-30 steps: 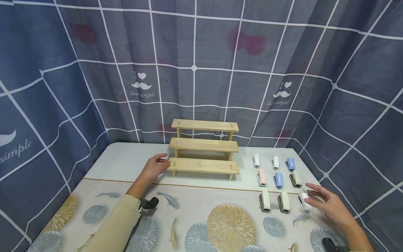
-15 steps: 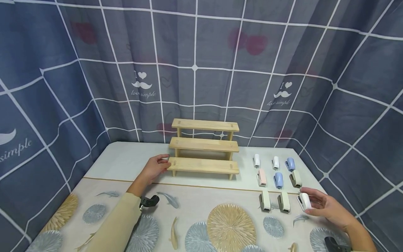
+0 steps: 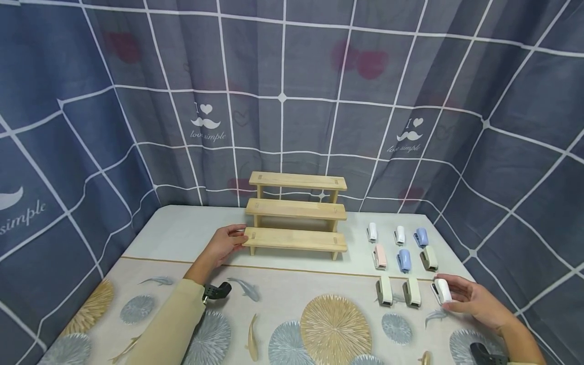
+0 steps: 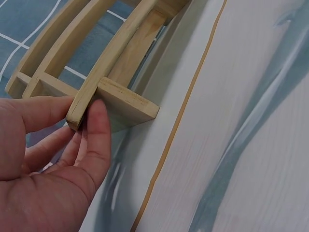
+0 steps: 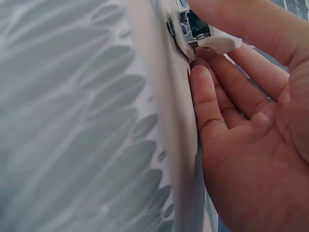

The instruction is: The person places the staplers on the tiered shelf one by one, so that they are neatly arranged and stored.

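Observation:
A three-tier wooden display shelf (image 3: 296, 239) stands on the table in the head view. My left hand (image 3: 224, 244) pinches the left end of its lowest board; in the left wrist view the thumb (image 4: 46, 112) lies on one face and the fingers (image 4: 99, 133) curl beneath. At the right, my right hand (image 3: 476, 300) holds a small white stapler (image 3: 443, 290) between thumb and fingers, at table level. The right wrist view shows that stapler's underside and metal parts (image 5: 195, 26), partly covered by the thumb (image 5: 241, 19).
Left of the held stapler are two pale green staplers (image 3: 385, 291). Behind are a pink one (image 3: 379, 257), blue ones (image 3: 403, 260), another green one (image 3: 429, 258) and two white ones (image 3: 371, 232). A grid-patterned curtain (image 3: 301, 126) surrounds the table (image 3: 182, 233).
My right hand has moved slightly inward and its fingers have closed round the white stapler, which has tilted a little. The left hand stays on the shelf's lowest board.

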Demonstrator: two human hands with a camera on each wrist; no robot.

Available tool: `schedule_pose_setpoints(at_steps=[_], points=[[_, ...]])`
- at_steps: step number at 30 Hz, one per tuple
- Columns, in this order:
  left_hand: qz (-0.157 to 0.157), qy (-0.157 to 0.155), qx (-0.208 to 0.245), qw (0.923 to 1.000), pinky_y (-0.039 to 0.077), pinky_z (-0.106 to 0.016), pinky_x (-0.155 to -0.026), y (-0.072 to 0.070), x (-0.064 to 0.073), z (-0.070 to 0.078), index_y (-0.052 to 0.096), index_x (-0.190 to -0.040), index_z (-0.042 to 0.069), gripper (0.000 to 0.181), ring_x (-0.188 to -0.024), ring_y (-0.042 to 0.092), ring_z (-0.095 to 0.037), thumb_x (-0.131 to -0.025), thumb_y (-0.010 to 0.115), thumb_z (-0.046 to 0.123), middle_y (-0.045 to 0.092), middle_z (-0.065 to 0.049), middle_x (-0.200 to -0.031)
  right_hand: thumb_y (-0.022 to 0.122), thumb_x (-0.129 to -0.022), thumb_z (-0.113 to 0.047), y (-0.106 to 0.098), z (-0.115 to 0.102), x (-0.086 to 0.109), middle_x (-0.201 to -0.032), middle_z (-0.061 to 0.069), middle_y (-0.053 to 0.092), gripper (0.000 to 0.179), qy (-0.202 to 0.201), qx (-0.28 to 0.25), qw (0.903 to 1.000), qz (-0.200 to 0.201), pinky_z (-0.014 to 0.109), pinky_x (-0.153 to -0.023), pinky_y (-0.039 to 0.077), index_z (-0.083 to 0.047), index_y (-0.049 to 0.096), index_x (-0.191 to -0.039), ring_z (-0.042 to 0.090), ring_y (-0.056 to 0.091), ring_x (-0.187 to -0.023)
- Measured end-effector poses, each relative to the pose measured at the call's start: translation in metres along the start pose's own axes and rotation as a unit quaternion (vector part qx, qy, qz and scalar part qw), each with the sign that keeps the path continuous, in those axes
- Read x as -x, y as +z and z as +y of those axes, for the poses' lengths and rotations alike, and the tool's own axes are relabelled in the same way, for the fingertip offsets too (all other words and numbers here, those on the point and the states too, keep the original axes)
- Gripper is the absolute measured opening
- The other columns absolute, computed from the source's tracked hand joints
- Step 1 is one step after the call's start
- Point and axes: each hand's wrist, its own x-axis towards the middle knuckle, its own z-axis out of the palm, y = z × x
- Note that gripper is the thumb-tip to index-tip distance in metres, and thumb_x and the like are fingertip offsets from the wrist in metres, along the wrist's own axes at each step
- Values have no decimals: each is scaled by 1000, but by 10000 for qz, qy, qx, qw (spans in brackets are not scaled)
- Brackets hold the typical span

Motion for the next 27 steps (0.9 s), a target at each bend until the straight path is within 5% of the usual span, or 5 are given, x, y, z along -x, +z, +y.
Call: schedule_pose_setpoints(at_steps=[8,17,27], points=[[70,6,15,10000,62,-22,-76,0,1,0,46,-148,-6,52,-87,66,-10,-99,62,-2,58,-16,-121,81,-83,-1,1,3,-1,-118,-39,55,79,62,239,9997,88,9,-85,53,21,37,-144,-17,56,-106],[63,29,-27,10000,62,-24,-79,1,1,0,46,-148,-6,53,-90,66,-11,-97,63,-3,59,-17,-123,78,-84,2,3,1,1,-113,-34,61,72,-93,248,9996,140,17,-78,59,27,38,-138,-4,66,-97],[89,-64,-26,9999,62,-25,-82,1,0,-1,46,-149,-4,55,-94,66,-13,-97,64,-2,58,-18,-127,79,-83,4,9,-4,3,-113,-34,61,71,-160,287,9991,280,15,-78,58,27,39,-138,-4,67,-97]])
